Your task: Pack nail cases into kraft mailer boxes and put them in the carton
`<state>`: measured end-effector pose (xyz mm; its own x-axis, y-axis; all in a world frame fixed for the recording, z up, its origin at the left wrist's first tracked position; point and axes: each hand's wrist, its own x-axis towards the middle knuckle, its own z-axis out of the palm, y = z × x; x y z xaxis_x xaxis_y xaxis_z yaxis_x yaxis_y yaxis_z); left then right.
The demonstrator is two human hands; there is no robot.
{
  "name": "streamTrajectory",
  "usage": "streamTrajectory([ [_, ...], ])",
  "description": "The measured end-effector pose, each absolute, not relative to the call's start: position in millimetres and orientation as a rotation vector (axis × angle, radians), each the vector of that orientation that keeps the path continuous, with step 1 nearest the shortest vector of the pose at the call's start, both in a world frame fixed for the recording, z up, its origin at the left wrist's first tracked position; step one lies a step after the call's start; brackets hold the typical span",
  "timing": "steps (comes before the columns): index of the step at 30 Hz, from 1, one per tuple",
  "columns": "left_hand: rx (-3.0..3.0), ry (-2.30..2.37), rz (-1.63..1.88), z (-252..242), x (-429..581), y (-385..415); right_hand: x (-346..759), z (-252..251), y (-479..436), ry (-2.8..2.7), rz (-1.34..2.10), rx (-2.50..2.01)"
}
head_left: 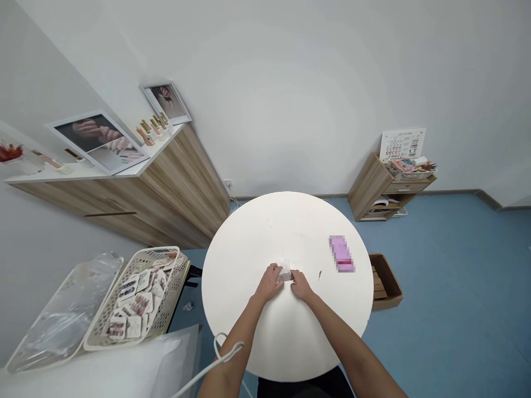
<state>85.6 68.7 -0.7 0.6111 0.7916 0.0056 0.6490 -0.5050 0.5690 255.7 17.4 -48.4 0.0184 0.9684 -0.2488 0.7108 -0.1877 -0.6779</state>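
Round white table (286, 232) is the landmark. On its top, right of centre: flat pink package (342, 254), too blurred to read. Just past its right edge: open cardboard box (385, 283) on the blue floor (448, 287), with stacked brown pieces inside. Just left of the table: beige perforated basket (139, 298) full of small cards showing sets of nails, with a clear plastic sheet (62, 315) beside it. Beyond it to the left: long wooden cabinet (166, 204), white top carrying two framed hand photos (97, 142) (166, 102). Beyond it to the right: small wooden shelf unit (369, 188), nail chart (402, 145) propped on top.
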Motion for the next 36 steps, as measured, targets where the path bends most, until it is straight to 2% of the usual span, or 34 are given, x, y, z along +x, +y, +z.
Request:
streamTrajectory([
  [9,2.289,1.474,0.276,-23.5,105.9,89.7,237.0,-47.4,20.2,-1.343,0.699,-2.158],
  [12,2.237,1.656,0.273,-31.2,109.2,88.5,234.4,-33.6,17.7,-1.592,0.501,-2.153],
  [15,1.995,1.883,0.293,-36.9,111.9,87.7,233.6,-24.6,8.9,-2.038,0.354,-1.946],
  [18,1.77,1.978,0.423,-44.2,108.7,80.6,233.8,-21.9,1.1,-2.239,0.362,-1.885],
  [25,1.909,1.768,0.944,-57.4,63.9,4.6,238.8,-7.5,14.1,-2.246,0.4,-1.969],
  [30,1.764,2.029,1.081,-30.9,3.5,-55.3,217.3,11.9,41.6,-2.249,0.207,-1.81],
  [36,1.495,2.379,1.091,40.0,-101.7,-136.6,118.6,32.1,36.8,-2.473,0.323,-1.253],
])
